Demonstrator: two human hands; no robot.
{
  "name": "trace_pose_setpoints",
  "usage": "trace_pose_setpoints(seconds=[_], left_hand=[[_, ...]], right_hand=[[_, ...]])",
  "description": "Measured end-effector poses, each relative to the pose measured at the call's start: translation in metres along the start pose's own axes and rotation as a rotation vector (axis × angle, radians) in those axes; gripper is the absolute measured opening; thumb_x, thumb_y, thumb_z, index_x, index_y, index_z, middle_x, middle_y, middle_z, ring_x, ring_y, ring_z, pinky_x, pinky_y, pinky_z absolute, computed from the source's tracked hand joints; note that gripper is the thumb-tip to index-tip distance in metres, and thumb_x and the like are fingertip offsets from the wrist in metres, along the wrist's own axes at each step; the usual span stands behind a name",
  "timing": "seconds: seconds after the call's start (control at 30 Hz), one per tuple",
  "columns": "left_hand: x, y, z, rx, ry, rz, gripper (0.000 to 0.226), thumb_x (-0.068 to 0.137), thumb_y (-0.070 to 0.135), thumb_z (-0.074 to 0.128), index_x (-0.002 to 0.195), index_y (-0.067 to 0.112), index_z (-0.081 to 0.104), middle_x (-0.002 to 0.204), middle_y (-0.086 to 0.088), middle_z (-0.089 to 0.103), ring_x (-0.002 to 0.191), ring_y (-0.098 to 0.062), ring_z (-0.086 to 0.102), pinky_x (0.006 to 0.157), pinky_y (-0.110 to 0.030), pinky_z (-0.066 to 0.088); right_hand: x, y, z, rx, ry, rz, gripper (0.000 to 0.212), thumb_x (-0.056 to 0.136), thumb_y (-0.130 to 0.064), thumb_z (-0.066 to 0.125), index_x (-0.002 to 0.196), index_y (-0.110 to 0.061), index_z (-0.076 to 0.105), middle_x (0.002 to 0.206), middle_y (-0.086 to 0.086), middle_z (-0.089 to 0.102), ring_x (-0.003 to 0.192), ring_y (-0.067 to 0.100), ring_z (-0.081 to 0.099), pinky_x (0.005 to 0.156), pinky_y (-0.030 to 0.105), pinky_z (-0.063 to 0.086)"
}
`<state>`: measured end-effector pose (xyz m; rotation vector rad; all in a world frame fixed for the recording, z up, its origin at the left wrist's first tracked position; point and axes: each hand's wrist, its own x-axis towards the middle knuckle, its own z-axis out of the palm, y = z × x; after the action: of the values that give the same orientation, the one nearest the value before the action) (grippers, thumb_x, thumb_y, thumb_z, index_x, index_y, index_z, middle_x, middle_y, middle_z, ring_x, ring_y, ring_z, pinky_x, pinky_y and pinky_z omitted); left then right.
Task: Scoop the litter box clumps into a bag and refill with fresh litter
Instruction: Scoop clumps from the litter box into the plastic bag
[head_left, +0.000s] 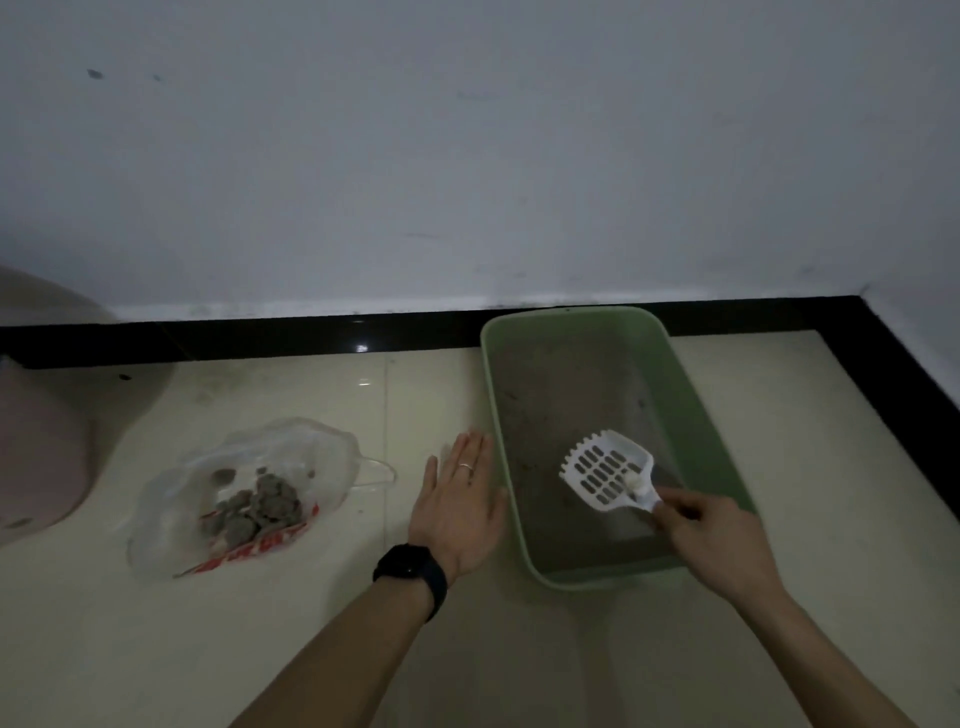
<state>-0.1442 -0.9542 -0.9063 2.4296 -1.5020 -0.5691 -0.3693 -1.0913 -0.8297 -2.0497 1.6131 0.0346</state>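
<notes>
A green litter box (691, 395) stands on the tiled floor by the wall, with a thin layer of grey litter inside. My right hand (711, 530) grips the handle of a white slotted scoop (602, 470), which is held over the litter with a small pale lump near its handle end. My left hand (460, 501) is flat with straight fingers, resting against the box's left side. A clear plastic bag (317, 452) with red print lies open on the floor to the left, holding several grey clumps (257, 509).
A pinkish rounded object (47, 447) sits at the far left edge. A black skirting strip (260, 335) runs along the wall and turns the corner at the right. Cream floor tiles (810, 467) extend right of the box.
</notes>
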Motion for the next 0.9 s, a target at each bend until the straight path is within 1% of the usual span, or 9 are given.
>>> trace_pose_setpoints(seconds=[0.13,0.27,0.37,0.53,0.6,0.67,0.73,0.8,0.9], left_hand=[[0.008,0.018,0.010,0.035,-0.018,-0.001,0.063,0.105,0.042,0.010,0.155,0.018,-0.019,0.163,0.003,-0.022,0.151,-0.012,-0.015,0.124,-0.040,-0.005],[0.010,0.018,0.015,0.117,-0.029,0.000,0.073,0.085,0.049,-0.018,0.150,0.018,-0.028,0.159,0.002,-0.031,0.150,-0.012,-0.020,0.124,-0.041,-0.006],[0.011,0.019,0.019,0.114,-0.009,-0.009,0.075,0.083,0.049,-0.019,0.151,0.017,-0.028,0.158,0.002,-0.033,0.149,-0.011,-0.022,0.122,-0.038,-0.010],[0.013,0.017,0.024,0.137,0.013,-0.012,0.071,0.088,0.048,-0.012,0.150,0.018,-0.029,0.158,0.003,-0.031,0.148,-0.011,-0.021,0.119,-0.037,-0.013],[0.013,0.017,0.026,0.148,0.027,-0.005,0.071,0.089,0.047,-0.012,0.152,0.016,-0.026,0.159,0.002,-0.029,0.149,-0.011,-0.020,0.120,-0.037,-0.013],[0.013,0.017,0.027,0.147,0.036,0.003,0.072,0.088,0.046,-0.013,0.152,0.015,-0.024,0.160,0.001,-0.027,0.150,-0.011,-0.018,0.121,-0.037,-0.010],[0.013,0.016,0.028,0.142,0.041,0.015,0.072,0.088,0.046,-0.012,0.152,0.015,-0.024,0.161,0.000,-0.025,0.150,-0.012,-0.017,0.122,-0.037,-0.009],[0.014,0.014,0.030,0.141,0.054,0.028,0.071,0.089,0.045,-0.010,0.152,0.015,-0.023,0.162,-0.001,-0.023,0.151,-0.013,-0.015,0.121,-0.037,-0.009],[0.015,0.012,0.032,0.138,0.066,0.031,0.071,0.091,0.045,-0.006,0.154,0.014,-0.017,0.163,-0.001,-0.020,0.151,-0.012,-0.012,0.122,-0.037,-0.007]], right_hand=[[0.006,0.005,0.006,-0.205,-0.170,-0.005,0.026,0.088,-0.039,0.056,0.108,-0.039,0.073,0.088,-0.005,0.072,0.084,0.020,0.068,0.064,0.026,0.047],[0.016,-0.003,0.008,-0.256,-0.247,0.044,0.023,0.081,-0.036,0.055,0.078,-0.020,0.071,0.066,-0.002,0.063,0.064,0.016,0.063,0.052,0.024,0.042],[0.013,-0.011,0.023,-0.201,-0.314,0.016,0.025,0.084,-0.031,0.053,0.065,-0.016,0.059,0.059,-0.003,0.055,0.055,0.014,0.054,0.048,0.024,0.038],[0.016,-0.015,0.015,-0.196,-0.272,-0.002,0.026,0.084,-0.038,0.049,0.076,-0.018,0.063,0.068,0.000,0.061,0.064,0.018,0.061,0.058,0.026,0.046],[0.020,-0.012,-0.008,-0.286,-0.213,0.024,0.036,0.078,-0.047,0.045,0.089,-0.020,0.068,0.083,0.004,0.068,0.076,0.024,0.066,0.067,0.029,0.051],[0.024,-0.010,-0.026,-0.389,-0.192,0.075,0.039,0.079,-0.048,0.049,0.098,-0.019,0.067,0.099,0.008,0.069,0.086,0.026,0.065,0.070,0.029,0.047],[0.026,-0.009,-0.034,-0.436,-0.226,0.130,0.034,0.083,-0.044,0.056,0.103,-0.018,0.065,0.109,0.008,0.067,0.085,0.025,0.059,0.072,0.029,0.043],[0.026,-0.012,-0.036,-0.461,-0.267,0.147,0.034,0.084,-0.041,0.058,0.107,-0.017,0.065,0.114,0.009,0.066,0.087,0.024,0.059,0.073,0.028,0.040],[0.026,-0.018,-0.033,-0.484,-0.303,0.121,0.035,0.086,-0.037,0.057,0.112,-0.014,0.063,0.117,0.010,0.065,0.102,0.027,0.063,0.074,0.028,0.040]])
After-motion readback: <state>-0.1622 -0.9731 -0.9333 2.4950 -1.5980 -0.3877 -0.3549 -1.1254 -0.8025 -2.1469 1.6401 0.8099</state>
